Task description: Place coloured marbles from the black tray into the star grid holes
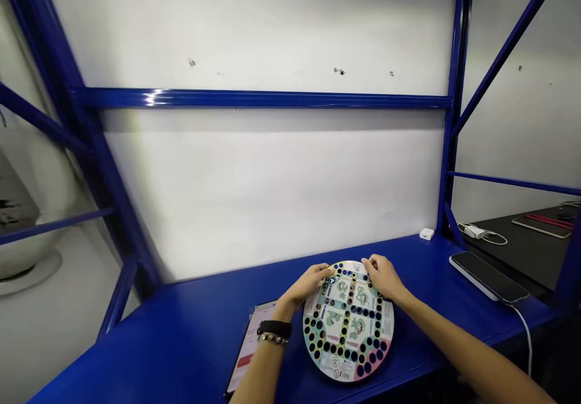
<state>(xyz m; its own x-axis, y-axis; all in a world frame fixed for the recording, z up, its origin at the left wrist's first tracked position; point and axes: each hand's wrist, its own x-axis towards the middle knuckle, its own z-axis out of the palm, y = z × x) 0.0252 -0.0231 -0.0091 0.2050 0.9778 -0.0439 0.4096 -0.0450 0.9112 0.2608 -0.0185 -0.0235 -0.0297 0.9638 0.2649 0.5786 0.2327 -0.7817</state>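
Observation:
A round game board, printed with coloured tracks of dark round spots and small cartoon creatures, is tilted up slightly over the blue table. At its upper left edge, my left hand is closed, with the thumb on the printed face. Opposite, my right hand pinches the upper right rim. The fingers behind the board are hidden. A dark wristband and a beaded bracelet circle my left wrist.
Partly under my left forearm lies a lit screen device. A black-topped phone with a white cable rests at the right. A small white case sits near the back edge. Blue metal posts and a crossbar frame the table.

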